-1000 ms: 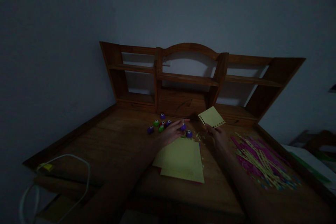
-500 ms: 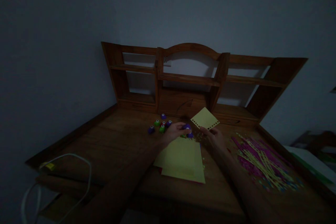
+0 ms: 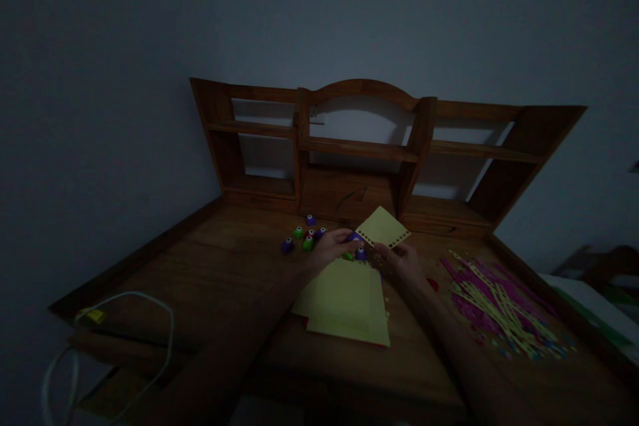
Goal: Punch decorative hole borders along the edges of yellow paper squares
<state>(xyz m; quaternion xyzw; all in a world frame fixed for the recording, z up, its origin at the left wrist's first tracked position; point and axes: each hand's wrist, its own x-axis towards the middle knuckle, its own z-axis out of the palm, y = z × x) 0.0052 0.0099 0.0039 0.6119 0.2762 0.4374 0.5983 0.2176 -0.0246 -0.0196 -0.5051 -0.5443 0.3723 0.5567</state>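
Observation:
My left hand (image 3: 330, 247) is closed around a purple paper punch (image 3: 355, 237), with thumb and fingers on either side of it. Pinched in my right hand (image 3: 405, 262) is a square of yellow paper (image 3: 382, 226), with rows of small punched holes along its two near edges. The paper's left corner is close to the punch; whether it sits in the slot I cannot tell. Another purple punch (image 3: 361, 254) stands on the desk just below. Under my hands lies a stack of yellow sheets (image 3: 344, 303), with a little red showing at its lower edge.
Several purple, green and red punches (image 3: 308, 243) cluster left of my left hand. Yellow and magenta punched strips (image 3: 499, 303) are heaped at the right, with small paper bits. A wooden shelf unit (image 3: 357, 146) stands along the back. A white cable (image 3: 170, 326) loops at the left.
My left hand, open over the punches at first, has taken hold of a purple one. My right hand has brought the yellow paper leftward to it.

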